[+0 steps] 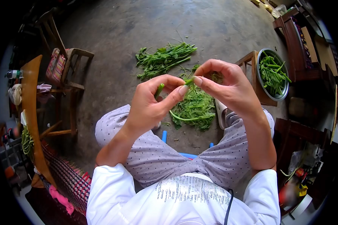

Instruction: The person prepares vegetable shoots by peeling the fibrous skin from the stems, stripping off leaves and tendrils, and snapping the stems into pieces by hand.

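Observation:
Both hands are raised in front of me, their fingertips almost meeting over the floor. My left hand (154,99) grips a green vegetable stem (160,89), with one piece poking up between its curled fingers. At the fingertips, the thumb and forefinger of my right hand (231,85) pinch the stem's other end. Below them lies a pile of thin green peelings (197,110), with a long pale strip bending along its near side. Beyond the hands, a bunch of leafy green stems (165,59) rests on the floor.
At right, a metal basin (285,90) of cut green stems sits on a wooden stool (264,93). A wooden chair (64,60) and a table edge (35,112) stand at left. Dark wooden furniture (289,41) is at far right. My knees flank the peelings.

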{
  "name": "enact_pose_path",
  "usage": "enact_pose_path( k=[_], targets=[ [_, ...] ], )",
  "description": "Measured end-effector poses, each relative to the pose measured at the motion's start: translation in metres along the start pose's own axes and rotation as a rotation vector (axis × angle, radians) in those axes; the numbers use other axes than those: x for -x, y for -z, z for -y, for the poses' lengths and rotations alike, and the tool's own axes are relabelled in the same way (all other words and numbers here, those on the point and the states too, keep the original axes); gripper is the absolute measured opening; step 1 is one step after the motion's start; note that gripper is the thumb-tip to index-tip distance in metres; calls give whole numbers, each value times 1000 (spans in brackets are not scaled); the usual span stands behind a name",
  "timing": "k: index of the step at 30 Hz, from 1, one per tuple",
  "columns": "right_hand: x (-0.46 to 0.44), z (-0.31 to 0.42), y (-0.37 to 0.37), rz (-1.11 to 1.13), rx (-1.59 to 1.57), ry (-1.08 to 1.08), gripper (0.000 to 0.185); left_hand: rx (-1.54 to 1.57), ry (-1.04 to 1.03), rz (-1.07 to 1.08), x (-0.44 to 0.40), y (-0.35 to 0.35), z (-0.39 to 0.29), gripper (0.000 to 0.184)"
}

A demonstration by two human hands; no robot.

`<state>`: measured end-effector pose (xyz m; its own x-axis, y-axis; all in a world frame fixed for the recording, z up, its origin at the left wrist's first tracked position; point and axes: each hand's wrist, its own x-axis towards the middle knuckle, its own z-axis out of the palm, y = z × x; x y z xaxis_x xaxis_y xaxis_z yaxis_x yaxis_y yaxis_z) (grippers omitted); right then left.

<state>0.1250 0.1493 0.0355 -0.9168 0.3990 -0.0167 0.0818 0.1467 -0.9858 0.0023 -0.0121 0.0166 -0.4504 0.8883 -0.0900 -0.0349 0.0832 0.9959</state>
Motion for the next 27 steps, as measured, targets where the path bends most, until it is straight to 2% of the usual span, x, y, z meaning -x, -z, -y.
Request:
enact_pose_path(
  k=[1, 2, 4, 5, 7, 11, 13, 16, 22, 25, 27],
  targets=[
    [0, 0, 1, 2, 0, 0, 16, -176, -10, -50, 1, -1, -1, 20],
    [0, 0, 2, 13, 17, -5, 15, -175, -9, -51, 1, -2, 0, 20],
    [0, 1, 3, 25, 33, -12, 15, -502, -378, -144, -1, -5, 2, 18],
    [1, 3, 4, 34, 21, -36, 15, -502, -377, -144, -1, -8, 2, 18],
    [1, 3, 5, 43, 8, -61, 16, -646, -500, -236, -1, -11, 3, 18],
    [0, 1, 6, 63, 14, -71, 16, -787, -533, -184, -1, -9, 0, 21],
    [0, 2, 7, 75, 8, -90, 16, -812, -684, -216, -5, -8, 3, 19],
    [0, 6, 9, 98, -57, -84, 15, -809, -677, -206, -4, -7, 5, 29],
    [0, 9, 7, 125, -203, -204, 17, -829, -716, -252, -3, -7, 3, 25],
    [-1, 1, 3, 107, -368, -248, 16, -812, -712, -314, -3, -9, 4, 23],
    [-1, -2, -2, 72, -616, -263, 16, -794, -721, -375, -4, -14, 5, 22]
  ],
)
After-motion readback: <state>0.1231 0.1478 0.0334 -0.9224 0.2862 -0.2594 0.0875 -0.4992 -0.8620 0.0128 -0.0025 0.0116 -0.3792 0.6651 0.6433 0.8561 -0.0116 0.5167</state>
